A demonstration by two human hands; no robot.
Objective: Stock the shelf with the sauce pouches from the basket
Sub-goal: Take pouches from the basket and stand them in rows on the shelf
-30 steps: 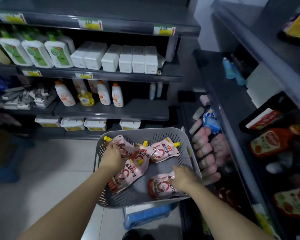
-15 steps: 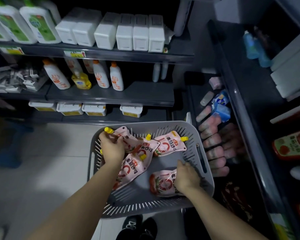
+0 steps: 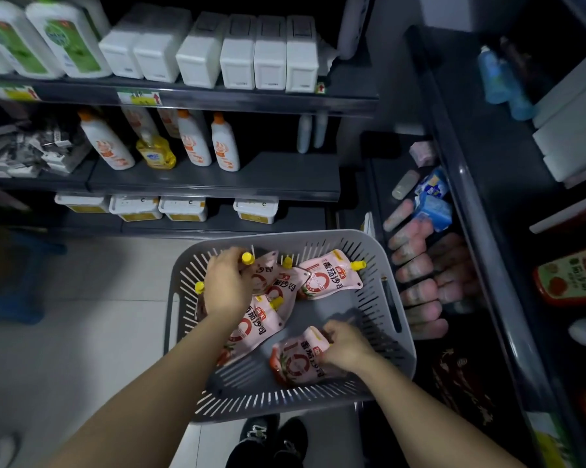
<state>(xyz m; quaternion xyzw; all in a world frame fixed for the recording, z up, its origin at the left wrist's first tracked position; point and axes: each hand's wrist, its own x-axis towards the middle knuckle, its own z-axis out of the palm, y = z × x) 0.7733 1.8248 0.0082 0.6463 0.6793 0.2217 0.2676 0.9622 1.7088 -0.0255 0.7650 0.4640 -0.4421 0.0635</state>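
A grey slatted basket [image 3: 391,336] in front of me holds several pink sauce pouches with yellow caps. My left hand [image 3: 229,287] curls round a pouch [image 3: 264,266] at the basket's far left, near its cap. My right hand [image 3: 347,346] grips the top of another pouch [image 3: 298,361] at the near right. One pouch [image 3: 330,276] lies free at the far right, another [image 3: 256,329] in the middle. The dark shelf [image 3: 481,238] on the right runs beside the basket.
White bottles [image 3: 224,143], a yellow bottle [image 3: 156,153] and white boxes [image 3: 269,55] fill the shelves straight ahead. On the right shelf lie blue packs [image 3: 433,211], a row of pale tubes [image 3: 416,275] and red sauce packs [image 3: 572,278]. My shoes [image 3: 274,440] stand below the basket.
The view has tilted down and come closer to the basket. My right hand has shifted to the top of the near pouch. My left hand stays on the far-left pouches.
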